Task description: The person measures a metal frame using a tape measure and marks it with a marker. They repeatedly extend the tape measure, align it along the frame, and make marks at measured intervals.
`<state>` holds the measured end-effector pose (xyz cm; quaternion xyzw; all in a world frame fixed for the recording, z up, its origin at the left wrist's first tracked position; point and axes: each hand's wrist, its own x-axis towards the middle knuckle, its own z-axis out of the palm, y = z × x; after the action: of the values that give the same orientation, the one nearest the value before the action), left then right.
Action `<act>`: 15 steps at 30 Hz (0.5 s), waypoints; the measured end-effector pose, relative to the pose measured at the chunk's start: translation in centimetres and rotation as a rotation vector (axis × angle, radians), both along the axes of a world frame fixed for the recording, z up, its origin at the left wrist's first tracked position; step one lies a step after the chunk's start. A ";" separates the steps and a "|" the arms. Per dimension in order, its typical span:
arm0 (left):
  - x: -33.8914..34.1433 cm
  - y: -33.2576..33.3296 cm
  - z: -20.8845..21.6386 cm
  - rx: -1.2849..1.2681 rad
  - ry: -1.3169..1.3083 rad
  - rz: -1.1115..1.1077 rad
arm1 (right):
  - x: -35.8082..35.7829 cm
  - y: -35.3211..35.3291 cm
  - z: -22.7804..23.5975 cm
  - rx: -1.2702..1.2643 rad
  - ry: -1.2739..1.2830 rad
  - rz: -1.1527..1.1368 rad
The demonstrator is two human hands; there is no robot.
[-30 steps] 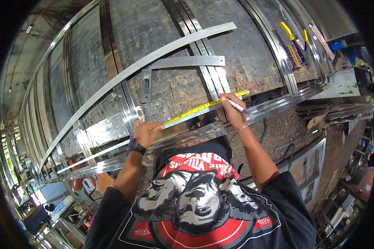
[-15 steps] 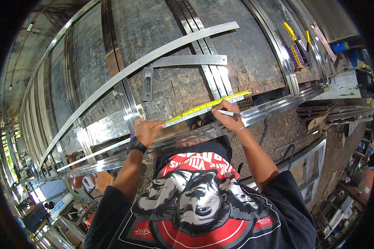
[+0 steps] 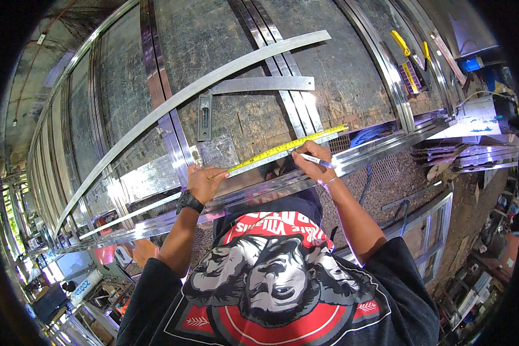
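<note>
Measuring tape [image 3: 279,149]: thin yellow ribbon with dark markings, laid aslant at the centre of the frame along a narrow, pale metal strip [image 3: 134,214] that runs on to the lower left. Pen [image 3: 318,161]: slim white barrel, darker at its right end. Try square [image 3: 260,85]: flat grey blade, stubby head, above the tape. Long bar [image 3: 184,98]: smooth grey metal, bowed by the lens, crossing from lower left to upper centre. Bench top [image 3: 205,43]: dark, scuffed, worn to bare brown near its front edge. Crosspieces [image 3: 297,109]: paired, glossy metal.

Left hand [image 3: 206,183]: fingers and thumb closed on the tape's left visible end, over the strip. Right hand [image 3: 315,161]: fingers closed around the pen, its point at the lower edge of tape and strip; exact contact cannot be told.

Front rail [image 3: 386,147]: shiny, ridged, below both hands, with a narrow gap between it and the strip. Scuffed bench surface spreads between square and tape; beyond the right hand, the tape's end reaches centre right.
</note>
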<state>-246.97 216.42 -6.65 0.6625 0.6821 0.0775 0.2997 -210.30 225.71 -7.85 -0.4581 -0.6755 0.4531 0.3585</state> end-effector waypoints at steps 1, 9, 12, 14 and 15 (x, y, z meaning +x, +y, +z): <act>0.0 0.0 0.0 -0.016 0.003 0.001 | 0.0 0.0 0.0 -0.006 0.013 -0.001; -0.1 -0.3 -0.6 0.068 -0.030 0.009 | 0.0 0.1 0.2 0.073 -0.023 0.007; -0.1 -0.3 -0.4 0.066 -0.034 0.005 | 0.0 0.1 0.1 0.068 -0.020 0.007; 0.0 -0.1 -0.1 0.055 -0.030 -0.004 | 0.0 0.0 0.0 0.040 -0.028 0.001; 0.0 -0.1 0.0 0.059 -0.023 -0.013 | 0.1 0.0 -0.1 0.028 -0.042 -0.004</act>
<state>-246.95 216.32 -6.69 0.6748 0.6716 0.1030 0.2882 -210.22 225.69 -7.98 -0.4639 -0.6883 0.4332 0.3513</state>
